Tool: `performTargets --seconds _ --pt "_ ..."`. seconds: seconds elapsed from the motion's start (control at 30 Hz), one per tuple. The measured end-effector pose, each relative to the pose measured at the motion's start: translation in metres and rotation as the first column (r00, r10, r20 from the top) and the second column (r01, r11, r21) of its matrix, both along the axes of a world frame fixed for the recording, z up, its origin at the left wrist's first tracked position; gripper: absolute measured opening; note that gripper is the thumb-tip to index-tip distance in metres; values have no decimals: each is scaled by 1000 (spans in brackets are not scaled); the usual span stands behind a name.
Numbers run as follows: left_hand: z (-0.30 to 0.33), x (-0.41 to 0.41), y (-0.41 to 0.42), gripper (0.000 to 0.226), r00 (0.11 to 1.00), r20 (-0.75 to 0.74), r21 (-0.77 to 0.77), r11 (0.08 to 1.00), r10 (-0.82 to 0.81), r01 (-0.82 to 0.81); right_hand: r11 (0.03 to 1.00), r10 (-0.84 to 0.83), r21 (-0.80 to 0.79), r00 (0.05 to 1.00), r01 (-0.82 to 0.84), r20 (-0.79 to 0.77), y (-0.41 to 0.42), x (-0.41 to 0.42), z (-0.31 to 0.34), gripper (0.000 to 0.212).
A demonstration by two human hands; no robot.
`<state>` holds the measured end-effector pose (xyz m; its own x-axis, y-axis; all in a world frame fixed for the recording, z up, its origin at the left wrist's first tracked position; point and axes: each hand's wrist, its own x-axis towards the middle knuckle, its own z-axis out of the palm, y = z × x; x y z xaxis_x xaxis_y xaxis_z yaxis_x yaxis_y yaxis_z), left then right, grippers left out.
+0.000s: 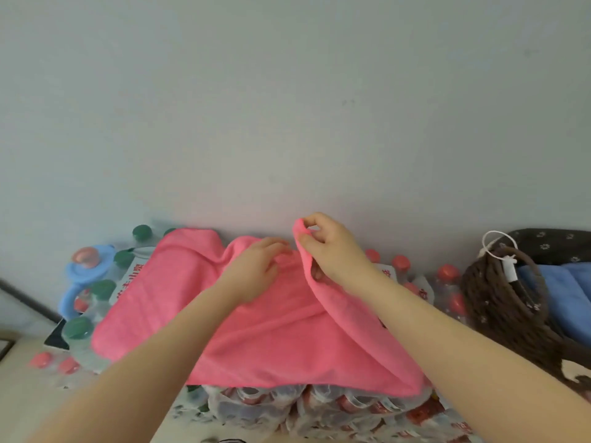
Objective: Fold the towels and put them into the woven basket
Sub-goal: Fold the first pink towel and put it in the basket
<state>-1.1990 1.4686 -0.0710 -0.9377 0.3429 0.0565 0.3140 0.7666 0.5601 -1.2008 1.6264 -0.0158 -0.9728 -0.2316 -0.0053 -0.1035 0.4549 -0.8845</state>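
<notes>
I am pinching the far right corner of the pink towel (262, 330) with my right hand (332, 251), lifting it; my left hand (256, 270) is pressing flat mid-towel. First fold barely begun. Woven basket (505, 302), right, seemingly holding blue towels (563, 289).

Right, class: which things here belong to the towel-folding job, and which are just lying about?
Job: pink towel, right hand pinching its corner, left hand on it, woven basket, blue towels inside.
Lying about: bottle packs, blue toy.
</notes>
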Motion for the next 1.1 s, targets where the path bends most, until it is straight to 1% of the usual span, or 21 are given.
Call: performTargets --seconds 0.07,0.1,0.13,0.2,0.23,0.27,0.3,0.33,0.37,0.43,0.47,0.5,0.57,0.63,0.67,0.77,0.83,0.9,0.93,1.0,1.1 --pt "5 2 -40 51 992 -19 13 992 125 -125 999 12 -43 1000 -12 16 -37 2 -14 12" --pt "6 3 -59 50 983 -17 20 983 181 -181 999 36 -34 999 -36 13 -56 3 -21 9" --pt "7 4 -76 51 973 -10 28 973 229 -229 997 73 1 997 -73 7 -74 3 -29 10" --pt "6 6 -107 54 956 -2 32 956 293 -292 978 174 106 983 -180 58 -107 2 -41 24" --pt "6 6 -120 52 948 6 26 948 318 -318 948 240 184 964 -258 113 -120 1 -45 28" --pt "5 5 -132 48 940 14 13 940 340 -340 892 308 292 937 -345 164 -130 -1 -48 29" --pt "2 4 -143 43 936 19 -1 937 350 -350 820 365 397 911 -412 192 -137 -2 -51 27" --pt "-1 1 -153 41 934 19 -11 935 356 -356 766 392 481 903 -427 177 -140 -4 -52 25" --pt "-4 -1 -161 42 935 20 -23 935 355 -354 762 385 522 916 -383 110 -141 -6 -54 24" --pt "-11 -10 -177 41 941 45 -48 941 336 -334 815 296 545 950 -196 -101 -141 -12 -56 23" --pt "-15 -15 -181 40 941 68 -61 943 332 -329 820 270 558 945 -125 -186 -138 -16 -56 23" --pt "-18 -21 -183 40 936 100 -74 941 338 -332 798 279 593 938 -108 -206 -135 -21 -57 25" --pt "-21 -34 -189 42 915 155 -111 927 372 -358 692 344 700 933 -176 -106 -134 -26 -61 33" --pt "-21 -46 -190 44 894 169 -176 905 415 -387 570 394 790 919 -225 -23 -133 -28 -66 37" --pt "-19 -52 -190 44 885 168 -202 893 435 -401 547 397 808 918 -221 -18 -134 -28 -66 36" --pt "-14 -63 -189 39 871 150 -317 857 468 -406 540 373 824 926 -173 -51 -139 -25 -64 29" --pt "-14 -67 -186 43 874 152 -394 840 461 -374 541 361 829 930 -143 -75 -142 -23 -63 23" --pt "-16 -70 -179 48 872 180 -415 839 455 -352 575 360 809 927 -126 -111 -145 -22 -62 18" --pt "-18 -71 -175 47 873 191 -406 846 449 -346 615 371 781 914 -111 -162 -146 -21 -60 14" --pt "-20 -71 -169 35 864 217 -350 862 454 -366 712 363 695 899 -100 -243 -147 -19 -54 7" --pt "-18 -73 -166 10 813 295 -213 864 502 -456 869 220 491 937 -61 -272 -145 -13 -41 10"
